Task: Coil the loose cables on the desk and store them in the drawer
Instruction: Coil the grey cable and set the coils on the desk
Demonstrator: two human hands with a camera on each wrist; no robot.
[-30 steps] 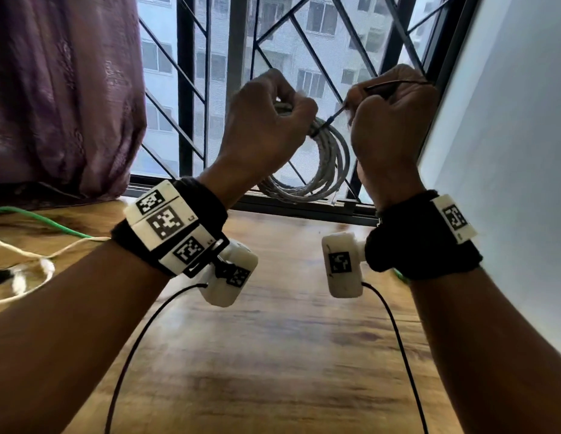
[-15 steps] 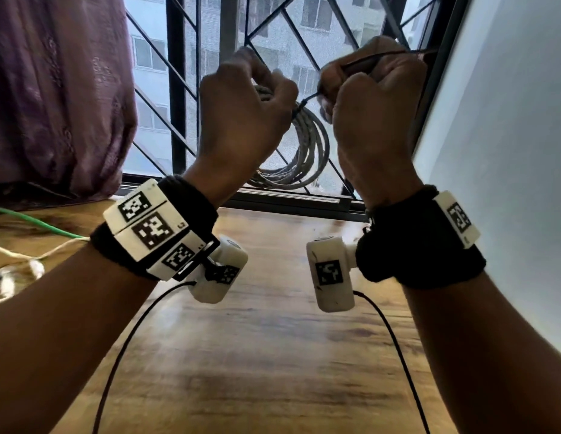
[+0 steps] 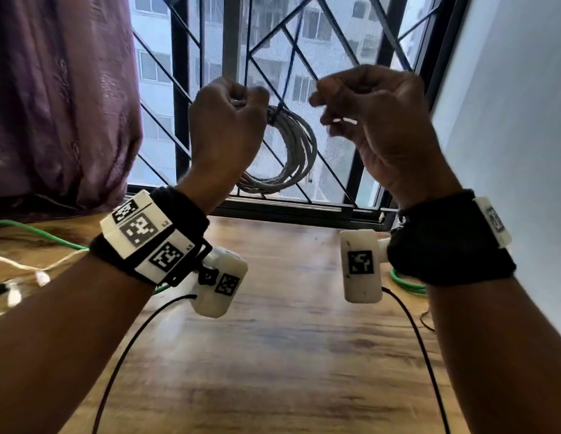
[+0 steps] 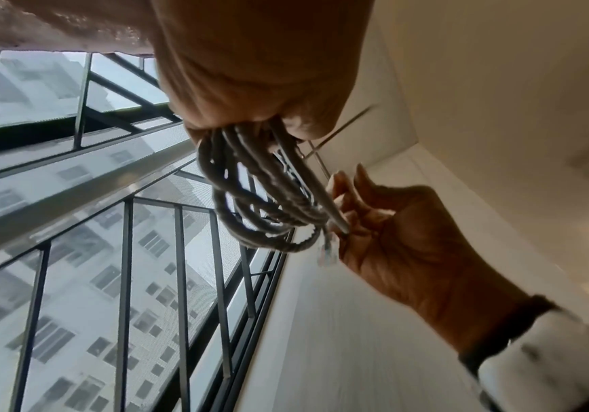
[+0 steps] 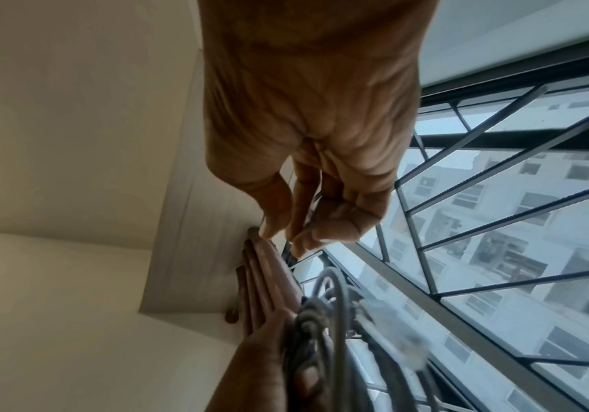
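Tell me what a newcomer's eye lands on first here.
The grey cable coil hanging from the raised left hand, centre frame against the barred window. Beside it, the right hand pinches a thin dark tie wrapped round the coil's top. Below, green and white cables lie loose on the desk.

A wooden desk (image 3: 288,355) stands against a window (image 3: 273,57) fitted with a black diamond-pattern grille (image 3: 304,36). Daylight comes through it, with a pale apartment block outside. A purple curtain (image 3: 60,104) hangs left; a plain white wall (image 3: 508,120) stands right.
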